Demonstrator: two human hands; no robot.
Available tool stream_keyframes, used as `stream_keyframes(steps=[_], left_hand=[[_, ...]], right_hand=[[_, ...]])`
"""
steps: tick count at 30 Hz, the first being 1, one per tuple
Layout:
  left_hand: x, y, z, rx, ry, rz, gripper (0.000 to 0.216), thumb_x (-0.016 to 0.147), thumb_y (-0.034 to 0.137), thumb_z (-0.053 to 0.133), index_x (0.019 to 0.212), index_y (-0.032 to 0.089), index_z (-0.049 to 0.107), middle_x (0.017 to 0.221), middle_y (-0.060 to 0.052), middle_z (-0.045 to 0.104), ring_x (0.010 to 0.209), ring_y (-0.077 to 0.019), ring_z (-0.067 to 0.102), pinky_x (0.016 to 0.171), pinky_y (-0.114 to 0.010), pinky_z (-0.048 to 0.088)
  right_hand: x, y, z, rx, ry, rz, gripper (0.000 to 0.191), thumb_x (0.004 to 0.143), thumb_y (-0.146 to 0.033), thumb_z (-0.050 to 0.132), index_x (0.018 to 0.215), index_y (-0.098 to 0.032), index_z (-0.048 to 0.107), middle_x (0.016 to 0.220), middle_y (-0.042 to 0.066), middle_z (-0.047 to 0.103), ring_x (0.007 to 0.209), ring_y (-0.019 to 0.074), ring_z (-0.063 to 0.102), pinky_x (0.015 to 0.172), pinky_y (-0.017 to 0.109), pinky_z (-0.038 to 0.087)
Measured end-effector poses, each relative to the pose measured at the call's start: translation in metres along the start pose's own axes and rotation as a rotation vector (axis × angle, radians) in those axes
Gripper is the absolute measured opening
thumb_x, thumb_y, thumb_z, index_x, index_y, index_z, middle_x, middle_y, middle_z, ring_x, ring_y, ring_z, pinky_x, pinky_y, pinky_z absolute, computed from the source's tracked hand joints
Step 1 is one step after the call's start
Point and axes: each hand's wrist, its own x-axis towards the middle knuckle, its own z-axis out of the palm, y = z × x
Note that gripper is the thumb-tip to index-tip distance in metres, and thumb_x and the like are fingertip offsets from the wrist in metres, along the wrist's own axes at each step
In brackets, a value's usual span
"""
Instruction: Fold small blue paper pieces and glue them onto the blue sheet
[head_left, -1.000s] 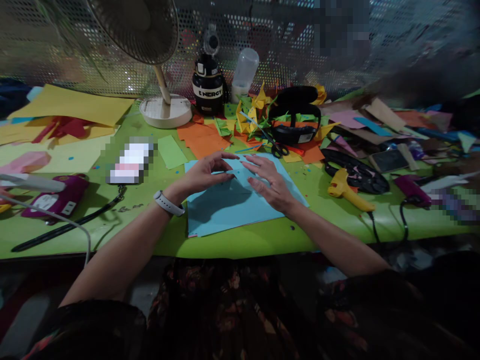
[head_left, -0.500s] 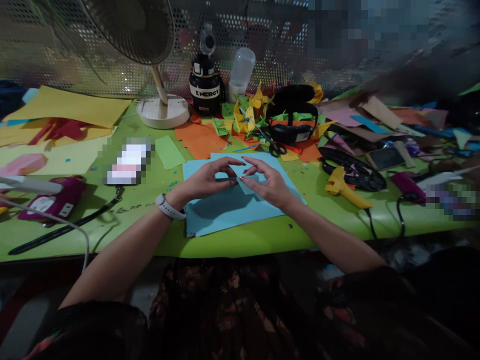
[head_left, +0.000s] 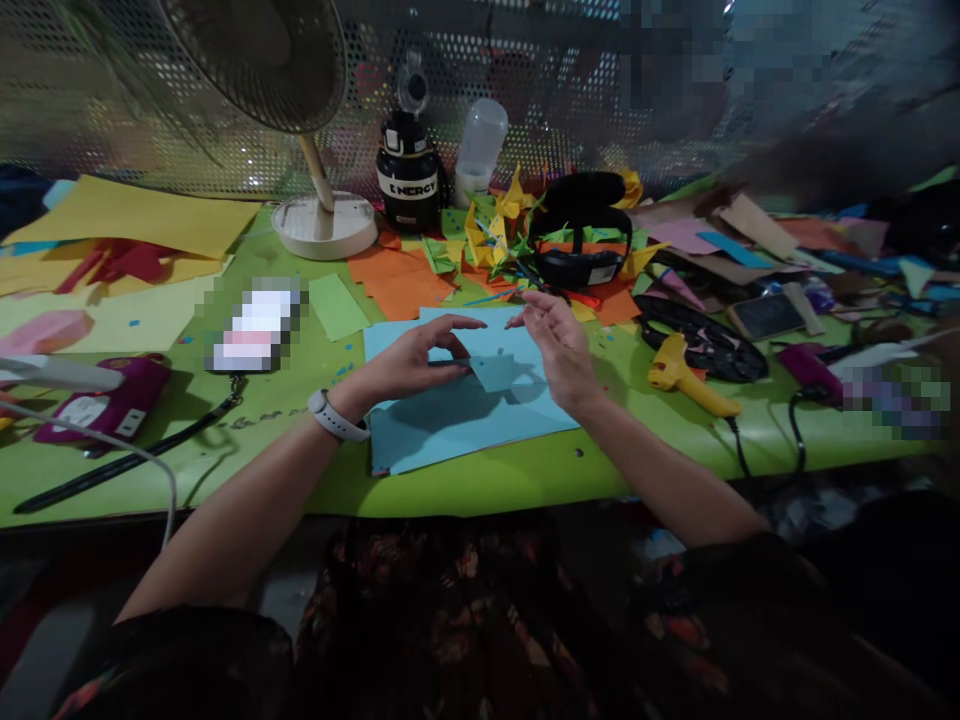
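Note:
A small folded piece of blue paper is pinched between the thumb and a finger of my left hand. It hovers over larger sheets of blue paper lying on the green tabletop. My right hand is raised just to the right of the folded piece, apart from it, with nothing in its fingers. A pale watch band circles my left wrist.
Yellow and green folded paper pieces lie behind the sheets, beside a black bottle. A fan stands back left, a phone nearer. On the right lie a yellow glue gun and a black tray.
My right hand has let go of the small blue paper and moved right and slightly up, its fingers opening. My left hand stays in place, holding the piece.

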Motion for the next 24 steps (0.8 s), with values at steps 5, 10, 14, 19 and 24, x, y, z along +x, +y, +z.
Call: stream_keyframes(steps=[5, 10, 14, 19, 24], left_hand=[[-0.002, 0.002, -0.003, -0.008, 0.003, -0.008, 0.054, 0.084, 0.030, 0.069, 0.134, 0.019, 0.053, 0.101, -0.007, 0.071, 0.097, -0.0192, 0.067, 0.093, -0.035, 0.049], [-0.002, 0.001, -0.004, 0.013, 0.007, -0.004, 0.052, 0.083, 0.027, 0.069, 0.132, 0.019, 0.054, 0.094, -0.005, 0.071, 0.091, -0.0175, 0.067, 0.091, -0.033, 0.050], [-0.002, -0.002, -0.005, -0.020, -0.014, 0.008, 0.052, 0.083, 0.024, 0.068, 0.132, 0.018, 0.054, 0.098, -0.007, 0.071, 0.092, -0.0175, 0.067, 0.088, -0.032, 0.051], [-0.002, -0.002, -0.006, -0.029, -0.015, -0.004, 0.053, 0.081, 0.021, 0.068, 0.132, 0.018, 0.054, 0.100, -0.007, 0.070, 0.094, -0.0177, 0.067, 0.087, -0.031, 0.051], [-0.002, -0.007, -0.005, -0.058, -0.035, 0.005, 0.054, 0.081, 0.022, 0.070, 0.133, 0.019, 0.053, 0.096, -0.006, 0.071, 0.092, -0.0169, 0.067, 0.085, -0.031, 0.051]], right_hand=[[0.006, 0.007, -0.006, -0.003, 0.097, 0.023, 0.048, 0.088, -0.070, 0.051, 0.069, -0.026, 0.046, 0.046, -0.007, 0.043, 0.055, 0.0151, 0.058, 0.071, 0.033, 0.055], [-0.004, -0.004, -0.008, -0.175, 0.015, -0.141, 0.051, 0.090, -0.069, 0.048, 0.066, -0.024, 0.053, 0.064, 0.002, 0.059, 0.075, 0.0195, 0.063, 0.082, 0.039, 0.052], [-0.008, -0.008, -0.004, -0.363, -0.255, -0.311, 0.050, 0.076, -0.064, 0.072, 0.105, -0.024, 0.064, 0.107, 0.007, 0.069, 0.107, 0.0260, 0.060, 0.099, 0.045, 0.044], [-0.009, -0.001, -0.001, -0.407, -0.392, -0.311, 0.052, 0.078, -0.056, 0.074, 0.119, -0.025, 0.063, 0.098, 0.006, 0.068, 0.101, 0.0252, 0.061, 0.097, 0.044, 0.045], [-0.013, 0.000, -0.001, -0.355, -0.413, -0.277, 0.046, 0.086, -0.049, 0.068, 0.124, -0.026, 0.062, 0.116, 0.008, 0.068, 0.096, 0.0215, 0.066, 0.094, 0.041, 0.049]])
